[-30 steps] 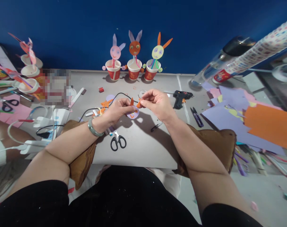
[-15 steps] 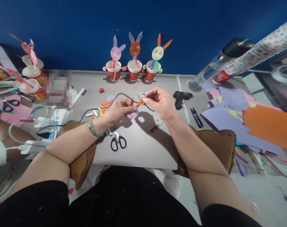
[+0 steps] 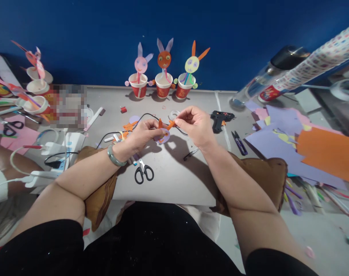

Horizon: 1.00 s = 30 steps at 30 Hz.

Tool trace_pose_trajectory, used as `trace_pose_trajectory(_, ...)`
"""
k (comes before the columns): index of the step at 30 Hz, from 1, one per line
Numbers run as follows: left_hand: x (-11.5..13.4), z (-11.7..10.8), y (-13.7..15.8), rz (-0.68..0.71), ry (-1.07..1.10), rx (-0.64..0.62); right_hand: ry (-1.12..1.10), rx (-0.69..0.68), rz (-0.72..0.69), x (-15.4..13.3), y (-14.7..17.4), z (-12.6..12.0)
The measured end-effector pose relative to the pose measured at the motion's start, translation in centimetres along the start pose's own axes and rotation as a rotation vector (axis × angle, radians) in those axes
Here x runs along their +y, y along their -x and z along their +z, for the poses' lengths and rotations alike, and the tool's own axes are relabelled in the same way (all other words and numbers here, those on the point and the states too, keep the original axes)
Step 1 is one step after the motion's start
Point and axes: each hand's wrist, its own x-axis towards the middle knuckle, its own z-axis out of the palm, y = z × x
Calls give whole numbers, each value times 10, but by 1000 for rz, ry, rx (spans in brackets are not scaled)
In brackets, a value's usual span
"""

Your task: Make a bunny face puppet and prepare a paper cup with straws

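My left hand (image 3: 148, 135) pinches a round purple paper rabbit face (image 3: 166, 138) with orange marks on it. One orange ear (image 3: 160, 123) stands up from its top edge. Between the thumb and fingertips of my right hand (image 3: 197, 127) is a second orange paper ear (image 3: 171, 125), its lower end at the face's upper right edge. Whether that end is stuck there I cannot tell. Orange paper scraps (image 3: 130, 125) and a purple paper disc (image 3: 134, 119) lie beyond my left hand. Black-handled scissors (image 3: 144, 172) rest nearer my body.
Three paper cups with rabbit figures, including the middle cup (image 3: 164, 90), stand along the blue wall. A glue gun (image 3: 221, 120) and thread snips (image 3: 239, 142) lie right, beside coloured paper sheets (image 3: 326, 151). Left are a power strip (image 3: 72, 147) and another person's arm (image 3: 10, 157).
The purple face has shifted slightly to the right and turned a little. Both hands stay in nearly the same place, still gripping the face and the ear.
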Motion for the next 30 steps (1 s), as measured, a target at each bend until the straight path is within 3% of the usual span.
trace_pose_trajectory(16, 2, 0, 1, -6, 0, -6, -111, -86, 58, 0, 3, 3)
trace_pose_trajectory(23, -1, 1, -1, 64, 51, 61, -240, -81, 182, 8, -3, 2)
trace_pose_trajectory(26, 0, 1, -1, 80, 77, 91, -221, -153, 233, 10, -3, 5)
trace_pose_trajectory(30, 0, 1, -1, 90, 99, 70, -189, -221, 195, 11, 3, 11)
